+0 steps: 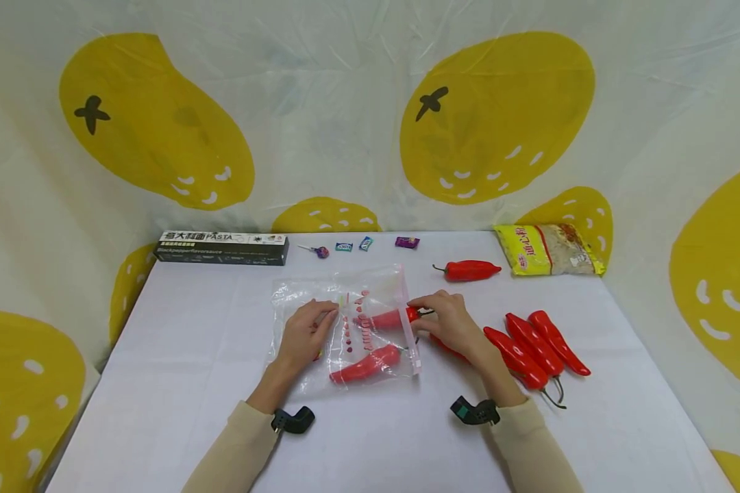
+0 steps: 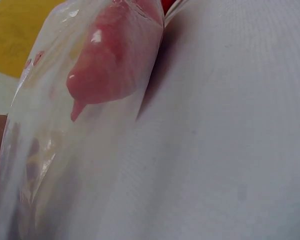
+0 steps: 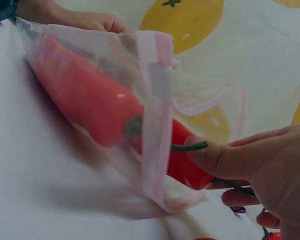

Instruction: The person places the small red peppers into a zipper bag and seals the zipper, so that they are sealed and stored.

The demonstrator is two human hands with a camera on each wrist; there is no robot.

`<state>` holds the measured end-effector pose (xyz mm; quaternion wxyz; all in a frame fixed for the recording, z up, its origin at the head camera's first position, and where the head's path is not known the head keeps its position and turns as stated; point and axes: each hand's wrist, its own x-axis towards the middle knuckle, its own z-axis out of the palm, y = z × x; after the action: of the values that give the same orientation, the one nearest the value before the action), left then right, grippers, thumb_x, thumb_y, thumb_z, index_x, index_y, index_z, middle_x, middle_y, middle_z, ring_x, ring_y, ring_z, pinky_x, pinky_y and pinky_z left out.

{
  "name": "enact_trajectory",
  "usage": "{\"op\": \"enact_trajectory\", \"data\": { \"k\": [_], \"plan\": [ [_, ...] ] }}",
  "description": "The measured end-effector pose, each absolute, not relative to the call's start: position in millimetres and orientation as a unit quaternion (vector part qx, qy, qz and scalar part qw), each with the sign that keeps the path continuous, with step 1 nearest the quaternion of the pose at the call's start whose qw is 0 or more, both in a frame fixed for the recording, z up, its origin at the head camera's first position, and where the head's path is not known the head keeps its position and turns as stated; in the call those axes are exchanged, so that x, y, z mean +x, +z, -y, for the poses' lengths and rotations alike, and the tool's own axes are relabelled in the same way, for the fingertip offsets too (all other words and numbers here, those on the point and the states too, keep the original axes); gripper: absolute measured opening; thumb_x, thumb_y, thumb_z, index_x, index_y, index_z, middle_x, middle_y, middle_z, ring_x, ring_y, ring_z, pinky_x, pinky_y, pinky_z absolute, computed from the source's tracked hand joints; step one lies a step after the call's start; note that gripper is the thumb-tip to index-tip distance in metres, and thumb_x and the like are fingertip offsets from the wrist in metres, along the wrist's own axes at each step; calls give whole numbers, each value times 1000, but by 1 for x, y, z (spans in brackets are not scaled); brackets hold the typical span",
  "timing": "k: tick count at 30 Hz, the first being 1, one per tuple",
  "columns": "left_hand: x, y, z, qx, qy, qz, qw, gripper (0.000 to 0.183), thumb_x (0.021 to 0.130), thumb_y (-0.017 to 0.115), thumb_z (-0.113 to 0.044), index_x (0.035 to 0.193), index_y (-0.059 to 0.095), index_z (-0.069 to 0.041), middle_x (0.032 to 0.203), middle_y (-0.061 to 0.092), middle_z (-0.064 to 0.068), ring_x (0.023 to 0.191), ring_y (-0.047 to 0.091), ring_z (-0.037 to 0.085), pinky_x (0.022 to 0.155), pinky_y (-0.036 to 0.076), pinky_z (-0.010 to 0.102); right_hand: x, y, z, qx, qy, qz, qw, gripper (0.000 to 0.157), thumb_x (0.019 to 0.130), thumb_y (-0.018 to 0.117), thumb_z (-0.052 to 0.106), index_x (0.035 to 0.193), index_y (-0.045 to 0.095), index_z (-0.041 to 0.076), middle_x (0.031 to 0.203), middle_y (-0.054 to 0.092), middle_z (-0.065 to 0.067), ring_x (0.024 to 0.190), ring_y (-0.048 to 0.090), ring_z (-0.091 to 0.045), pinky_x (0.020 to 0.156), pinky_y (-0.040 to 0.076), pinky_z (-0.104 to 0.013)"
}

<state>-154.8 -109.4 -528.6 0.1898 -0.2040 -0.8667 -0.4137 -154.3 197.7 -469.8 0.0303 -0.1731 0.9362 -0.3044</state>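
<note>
A clear zip bag (image 1: 296,287) with a pink zip edge and red print lies on the white table, its mouth to the right. Inside it is a red chili pepper (image 1: 366,364). My left hand (image 1: 305,335) pinches the upper film of the bag. With thumb and fingers, my right hand (image 1: 447,320) grips another red chili pepper (image 3: 192,167) near its stem end. That pepper's tip and body are within the bag; its stem end sticks out past the zip edge. The bag's open mouth shows in the right wrist view. The left wrist view shows no left fingers clearly.
Several red peppers (image 1: 530,346) lie right of my right forearm, one partly hidden. Another pepper (image 1: 471,270) lies farther back. Along the back stand a pasta box (image 1: 222,257), a lollipop (image 1: 322,252), small wrapped candies (image 1: 343,246) and a yellow pasta bag (image 1: 533,253).
</note>
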Motion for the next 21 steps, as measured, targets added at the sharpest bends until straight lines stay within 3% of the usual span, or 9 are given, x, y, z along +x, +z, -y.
{"op": "enact_trajectory", "data": {
  "k": [5, 10, 21],
  "plan": [
    [-155, -529, 110, -202, -407, 871, 188, 20, 93, 57, -29, 106, 67, -17, 103, 70, -5, 100, 64, 13, 105, 43, 42, -152, -474, -187, -183, -350, -915, 83, 29, 85, 68, 28, 114, 66, 26, 104, 65, 6, 97, 55, -14, 90, 43, -39],
    [-154, -528, 109, -200, -404, 873, 187, 20, 94, 57, -30, 107, 66, -19, 103, 70, -5, 101, 64, 13, 104, 43, 43, -149, -477, -179, -192, -385, -891, 146, 22, 86, 67, 25, 108, 68, 28, 106, 65, 6, 104, 57, -16, 93, 50, -43],
    [-153, -527, 109, -196, -411, 873, 175, 21, 93, 57, -31, 108, 66, -18, 104, 69, -7, 101, 63, 11, 106, 42, 42, -149, -480, -178, -210, -405, -867, 203, 32, 88, 65, 22, 120, 64, 24, 118, 64, 5, 112, 57, -17, 97, 49, -44]
  ]
}}
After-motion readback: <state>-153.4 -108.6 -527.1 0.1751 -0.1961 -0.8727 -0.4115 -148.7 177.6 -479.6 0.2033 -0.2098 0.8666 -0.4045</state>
